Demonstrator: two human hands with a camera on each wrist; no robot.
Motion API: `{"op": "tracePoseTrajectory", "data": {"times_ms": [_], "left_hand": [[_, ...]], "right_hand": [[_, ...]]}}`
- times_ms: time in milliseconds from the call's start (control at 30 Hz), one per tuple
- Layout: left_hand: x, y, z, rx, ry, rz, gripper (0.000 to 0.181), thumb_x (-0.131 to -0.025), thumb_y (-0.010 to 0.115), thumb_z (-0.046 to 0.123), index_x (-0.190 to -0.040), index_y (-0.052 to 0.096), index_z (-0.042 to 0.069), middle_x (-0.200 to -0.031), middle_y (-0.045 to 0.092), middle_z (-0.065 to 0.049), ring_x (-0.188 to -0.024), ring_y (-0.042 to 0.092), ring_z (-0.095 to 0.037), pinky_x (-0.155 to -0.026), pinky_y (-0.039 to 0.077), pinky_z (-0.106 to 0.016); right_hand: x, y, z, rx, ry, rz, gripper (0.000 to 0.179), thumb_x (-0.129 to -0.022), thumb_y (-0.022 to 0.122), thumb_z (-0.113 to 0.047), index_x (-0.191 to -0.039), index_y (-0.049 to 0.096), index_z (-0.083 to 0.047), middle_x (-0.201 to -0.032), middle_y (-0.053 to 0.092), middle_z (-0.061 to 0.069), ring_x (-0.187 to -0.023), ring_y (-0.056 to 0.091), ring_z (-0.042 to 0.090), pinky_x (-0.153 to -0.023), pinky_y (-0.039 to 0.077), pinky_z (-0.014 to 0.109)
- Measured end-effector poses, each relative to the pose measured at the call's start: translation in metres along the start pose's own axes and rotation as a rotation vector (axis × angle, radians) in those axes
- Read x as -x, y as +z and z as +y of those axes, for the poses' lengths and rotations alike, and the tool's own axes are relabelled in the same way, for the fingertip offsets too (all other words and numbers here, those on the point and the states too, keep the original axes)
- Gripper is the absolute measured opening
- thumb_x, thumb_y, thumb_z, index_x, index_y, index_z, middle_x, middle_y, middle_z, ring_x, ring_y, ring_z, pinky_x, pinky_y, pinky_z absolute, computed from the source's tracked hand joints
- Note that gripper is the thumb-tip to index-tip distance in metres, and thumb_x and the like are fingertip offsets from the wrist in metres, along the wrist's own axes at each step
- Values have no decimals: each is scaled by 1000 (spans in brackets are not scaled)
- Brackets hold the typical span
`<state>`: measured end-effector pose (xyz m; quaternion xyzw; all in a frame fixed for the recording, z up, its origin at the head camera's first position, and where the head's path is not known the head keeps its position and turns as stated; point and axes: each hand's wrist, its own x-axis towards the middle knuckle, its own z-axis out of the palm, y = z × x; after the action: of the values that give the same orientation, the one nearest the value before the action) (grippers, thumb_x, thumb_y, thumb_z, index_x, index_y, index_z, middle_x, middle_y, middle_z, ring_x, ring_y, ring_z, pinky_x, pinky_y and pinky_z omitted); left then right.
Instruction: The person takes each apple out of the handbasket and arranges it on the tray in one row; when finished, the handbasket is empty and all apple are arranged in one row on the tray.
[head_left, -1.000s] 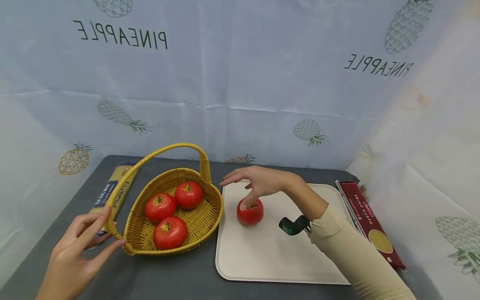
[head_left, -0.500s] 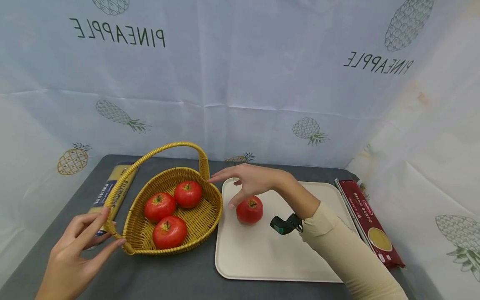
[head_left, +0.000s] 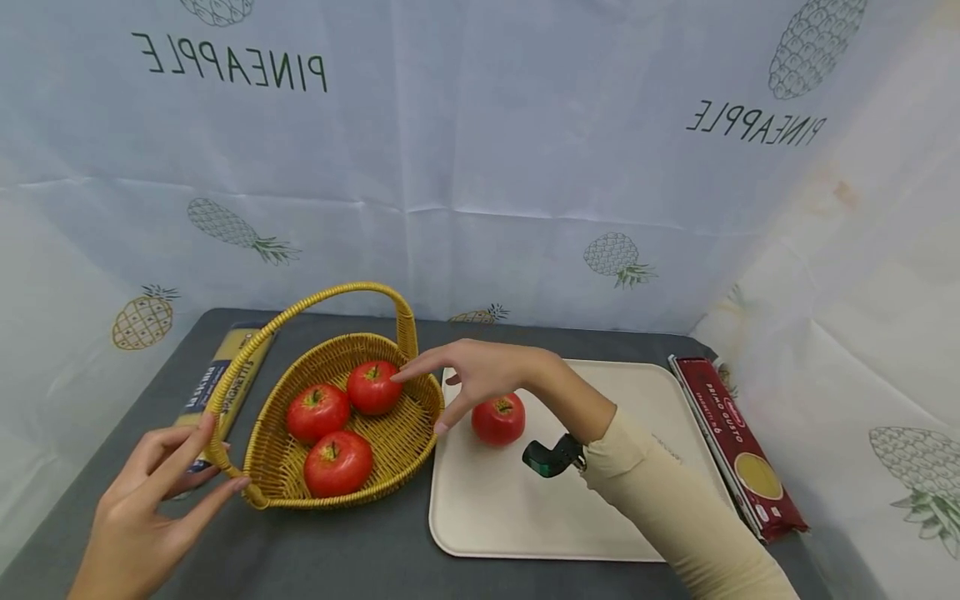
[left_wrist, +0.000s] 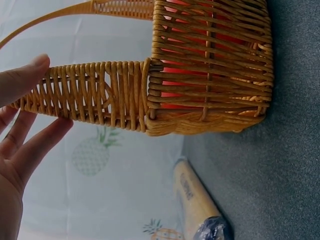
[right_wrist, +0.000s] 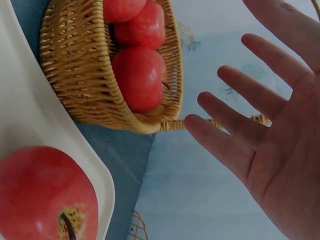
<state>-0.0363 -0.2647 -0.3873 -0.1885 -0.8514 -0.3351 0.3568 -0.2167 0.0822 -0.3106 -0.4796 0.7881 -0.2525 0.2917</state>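
Note:
In the head view my left hand [head_left: 142, 508] pinches the near left base of the handle of a yellow wicker basket [head_left: 401, 437]. The left wrist view shows its thumb and fingers on either side of the woven handle [left_wrist: 85, 92]. Three red apples [head_left: 339, 465] lie inside the basket. My right hand [head_left: 491, 371] holds nothing and hovers by the basket's right rim, its fingers extended toward the rearmost apple [head_left: 371, 387]. Below and beside that hand, another red apple [head_left: 498, 421] rests on the beige tray [head_left: 555, 517]. In the right wrist view the fingers [right_wrist: 250, 92] are spread.
A yellow spaghetti pack [head_left: 243, 358] lies left of the basket, partly behind its handle. Right of the tray is a dark red spaghetti pack [head_left: 738, 442]. Pineapple-print cloth [head_left: 510, 150] hangs behind the grey table [head_left: 360, 550] and along its sides.
My right hand has moved left, away from the apple on the tray, to the basket's right rim. The left hand keeps its hold on the handle.

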Motion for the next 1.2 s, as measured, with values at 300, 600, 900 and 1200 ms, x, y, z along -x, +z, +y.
{"op": "tracePoseTrajectory", "data": {"times_ms": [300,600,900,1200], "left_hand": [[-1,-2,1,0,2,-10,85,-94,55,66,-138,60,-7,-126,46,25,-110,51,17,-84,49,6],[-3,-6,7,-32,-51,-61,89,-95,50,70,-141,57,-6,-125,41,28,-111,46,21,-83,49,7],[-3,-6,7,-36,-53,-63,88,-95,50,70,-141,58,-5,-125,42,29,-111,46,21,-83,48,7],[-3,-5,6,-20,-56,-62,87,-94,51,69,-140,59,-5,-126,43,28,-113,47,20,-83,49,7]], "right_hand": [[-20,15,-5,41,-72,-42,75,-87,82,-35,-153,50,-20,-159,47,-5,-150,39,11,-125,41,30],[-41,23,-10,79,-70,-122,74,-86,82,-37,-152,51,-24,-157,49,-7,-150,40,11,-126,39,30],[-61,20,-15,106,-86,-211,76,-87,82,-38,-153,50,-22,-157,49,-7,-147,41,8,-124,38,21],[-82,22,-19,65,-88,-265,76,-87,81,-35,-154,49,-19,-158,49,-1,-148,40,13,-124,40,25]]}}
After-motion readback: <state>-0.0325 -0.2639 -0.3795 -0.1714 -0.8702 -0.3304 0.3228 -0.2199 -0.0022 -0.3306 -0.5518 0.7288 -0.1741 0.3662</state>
